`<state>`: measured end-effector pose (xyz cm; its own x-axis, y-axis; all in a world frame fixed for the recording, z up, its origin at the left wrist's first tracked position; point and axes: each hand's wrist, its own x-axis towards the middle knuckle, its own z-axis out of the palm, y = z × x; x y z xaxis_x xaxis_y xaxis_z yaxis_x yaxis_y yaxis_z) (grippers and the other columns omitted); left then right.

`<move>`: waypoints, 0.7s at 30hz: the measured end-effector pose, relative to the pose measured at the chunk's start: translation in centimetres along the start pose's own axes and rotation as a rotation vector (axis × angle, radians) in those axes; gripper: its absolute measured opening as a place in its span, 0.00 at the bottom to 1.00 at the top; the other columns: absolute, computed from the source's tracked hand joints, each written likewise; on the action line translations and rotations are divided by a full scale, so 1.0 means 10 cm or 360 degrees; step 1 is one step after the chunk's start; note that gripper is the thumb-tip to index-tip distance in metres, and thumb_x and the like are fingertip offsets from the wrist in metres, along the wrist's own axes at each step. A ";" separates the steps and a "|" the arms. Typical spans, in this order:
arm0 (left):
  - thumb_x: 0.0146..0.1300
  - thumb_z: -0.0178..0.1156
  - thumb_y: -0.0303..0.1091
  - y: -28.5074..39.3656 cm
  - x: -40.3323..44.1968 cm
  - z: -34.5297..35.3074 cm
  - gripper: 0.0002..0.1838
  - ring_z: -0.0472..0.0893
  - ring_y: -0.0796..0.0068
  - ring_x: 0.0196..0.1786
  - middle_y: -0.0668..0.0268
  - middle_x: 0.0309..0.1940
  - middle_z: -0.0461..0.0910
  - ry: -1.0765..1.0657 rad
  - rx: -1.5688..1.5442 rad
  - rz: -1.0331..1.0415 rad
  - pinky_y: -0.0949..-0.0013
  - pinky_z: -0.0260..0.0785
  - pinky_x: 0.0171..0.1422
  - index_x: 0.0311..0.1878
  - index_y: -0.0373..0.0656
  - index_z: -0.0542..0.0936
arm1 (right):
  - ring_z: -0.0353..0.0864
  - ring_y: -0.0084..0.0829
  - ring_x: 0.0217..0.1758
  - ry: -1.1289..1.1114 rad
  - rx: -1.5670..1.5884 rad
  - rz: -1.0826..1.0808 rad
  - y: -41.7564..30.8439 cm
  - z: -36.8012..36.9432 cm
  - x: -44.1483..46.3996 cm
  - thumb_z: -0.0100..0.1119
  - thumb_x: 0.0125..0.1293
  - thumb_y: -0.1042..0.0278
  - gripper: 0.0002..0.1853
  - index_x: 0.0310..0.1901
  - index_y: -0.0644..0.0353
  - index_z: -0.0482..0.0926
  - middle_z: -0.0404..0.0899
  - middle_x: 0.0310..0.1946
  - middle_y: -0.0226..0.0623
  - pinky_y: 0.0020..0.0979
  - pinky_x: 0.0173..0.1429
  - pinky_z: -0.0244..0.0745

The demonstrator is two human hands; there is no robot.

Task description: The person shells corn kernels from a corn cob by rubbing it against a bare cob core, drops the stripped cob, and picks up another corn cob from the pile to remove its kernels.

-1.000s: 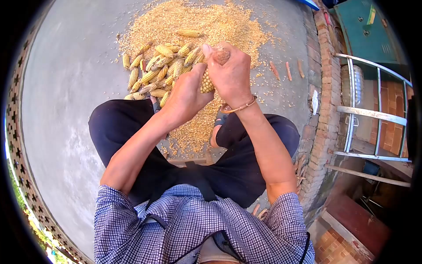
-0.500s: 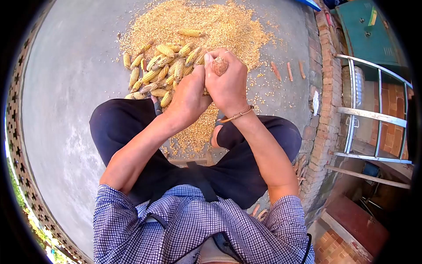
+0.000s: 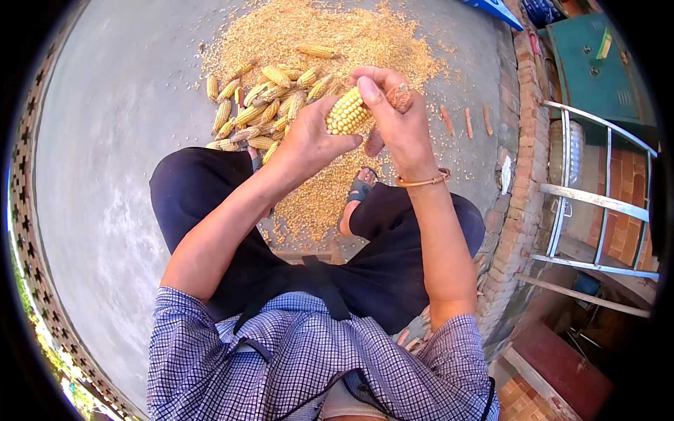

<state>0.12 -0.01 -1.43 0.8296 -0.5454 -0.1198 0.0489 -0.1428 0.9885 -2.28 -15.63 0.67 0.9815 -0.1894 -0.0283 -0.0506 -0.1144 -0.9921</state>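
Observation:
My left hand (image 3: pixel 307 139) is closed around a yellow ear of corn (image 3: pixel 348 114), whose rows of kernels face up between my hands. In my right hand (image 3: pixel 406 133) is a bare reddish corncob (image 3: pixel 400 98). One end pokes out above the fingers, and a similar reddish piece shows below them. My right thumb and fingertips are close to the corn ear; whether they touch it I cannot tell. Beyond my left hand lies a pile of corn ears (image 3: pixel 263 105), several with kernels on.
Loose corn kernels (image 3: pixel 337 31) spread across the grey concrete floor (image 3: pixel 105 140) ahead and between my feet. Several bare cobs (image 3: pixel 469 123) lie at right by a low brick edge (image 3: pixel 521 140). Further right stand a metal ladder-like frame (image 3: pixel 597 196) and a green cabinet (image 3: pixel 597 70).
My hands, earlier pressed together, have moved apart, and the yellow corn ear now shows between them. My right hand shifted right with the cob. The view has shifted slightly.

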 end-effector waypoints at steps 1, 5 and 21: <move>0.56 0.66 0.28 -0.05 0.01 0.00 0.15 0.80 0.73 0.41 0.57 0.35 0.81 0.0012 0.0044 0.0016 0.63 0.72 0.43 0.45 0.32 0.77 | 0.81 0.30 0.46 0.0031 -0.0238 -0.0321 0.06 0.06 0.01 0.66 0.66 0.58 0.16 0.47 0.62 0.82 0.81 0.45 0.39 0.34 0.49 0.76; 0.54 0.66 0.26 -0.19 -0.01 0.12 0.16 0.83 0.54 0.40 0.48 0.33 0.81 0.0156 0.0259 0.0289 0.55 0.73 0.43 0.45 0.33 0.74 | 0.81 0.41 0.44 0.0231 -0.0924 -0.0570 0.10 0.27 -0.09 0.69 0.61 0.63 0.12 0.42 0.60 0.82 0.79 0.42 0.41 0.40 0.45 0.75; 0.58 0.66 0.25 -0.10 -0.01 0.11 0.23 0.73 0.78 0.26 0.71 0.31 0.74 -0.0163 -0.0186 0.0135 0.70 0.66 0.30 0.56 0.38 0.70 | 0.80 0.21 0.28 0.0182 0.0262 0.0084 -0.04 -0.09 0.11 0.62 0.71 0.59 0.16 0.37 0.67 0.84 0.85 0.30 0.34 0.26 0.34 0.76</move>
<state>-0.65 -0.74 -2.52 0.7726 -0.6337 -0.0384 0.0504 0.0008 0.9987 -1.30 -16.63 1.13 0.9504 -0.3015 -0.0759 -0.0613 0.0576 -0.9965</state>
